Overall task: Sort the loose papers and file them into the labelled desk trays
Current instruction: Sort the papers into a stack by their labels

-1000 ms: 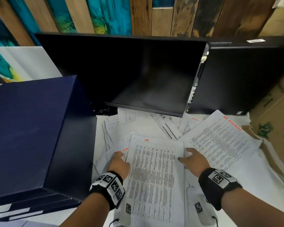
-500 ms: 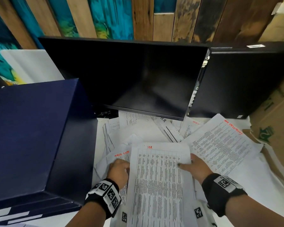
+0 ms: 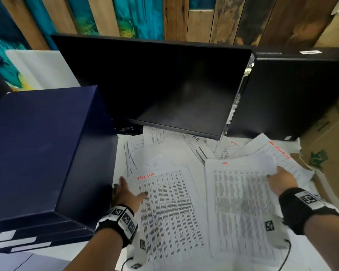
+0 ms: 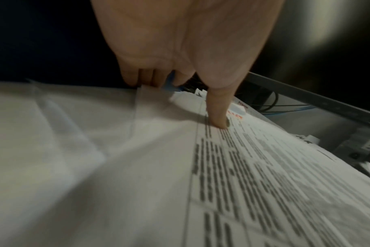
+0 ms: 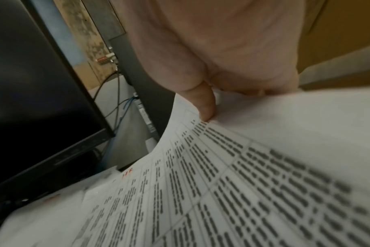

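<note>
Right hand (image 3: 280,180) pinches the curled edge of a printed HR sheet (image 3: 241,202), lifted beside the flat task-list sheet (image 3: 170,208); left hand (image 3: 125,194), fingers spread, presses that sheet on the surface.

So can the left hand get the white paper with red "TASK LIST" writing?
Probably yes: the left hand already rests its thumb on the white "TASK LIST" paper, which lies uncovered on top.
</note>
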